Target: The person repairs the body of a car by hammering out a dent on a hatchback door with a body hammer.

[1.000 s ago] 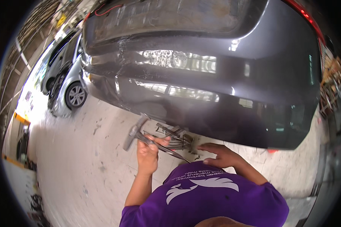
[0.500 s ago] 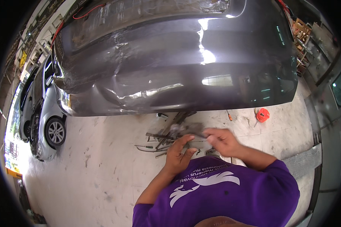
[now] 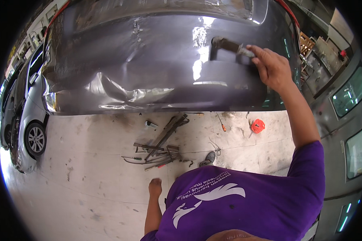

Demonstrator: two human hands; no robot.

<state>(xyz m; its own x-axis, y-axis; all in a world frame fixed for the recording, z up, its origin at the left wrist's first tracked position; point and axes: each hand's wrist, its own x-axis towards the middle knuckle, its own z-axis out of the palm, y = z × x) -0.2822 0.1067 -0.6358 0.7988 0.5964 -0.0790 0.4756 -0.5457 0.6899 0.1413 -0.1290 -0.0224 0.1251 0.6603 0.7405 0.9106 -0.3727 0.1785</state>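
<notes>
My right hand [image 3: 272, 69] is raised over the right part of a dark grey car body panel [image 3: 165, 60]. Its fingers are closed around the end of a dark, hammer-like tool [image 3: 230, 45], which is slightly blurred and points left. A dark reflection shows below it on the glossy panel; whether the tool touches the surface I cannot tell. Dents and creases mark the panel's lower left. My left hand [image 3: 155, 187] hangs low beside my body over the floor, its fingers mostly hidden, with nothing visible in it.
Several metal bars and hand tools [image 3: 161, 146] lie piled on the pale floor [image 3: 96, 160] below the panel. An orange-handled screwdriver [image 3: 223, 127] and a red container [image 3: 258, 126] lie right of them. A silver car [image 3: 30, 116] stands at left, a grey vehicle [image 3: 330, 132] at right.
Both hands were together low in front of me. My right hand has risen to the panel with the tool; my left has dropped to my side. The view has shifted.
</notes>
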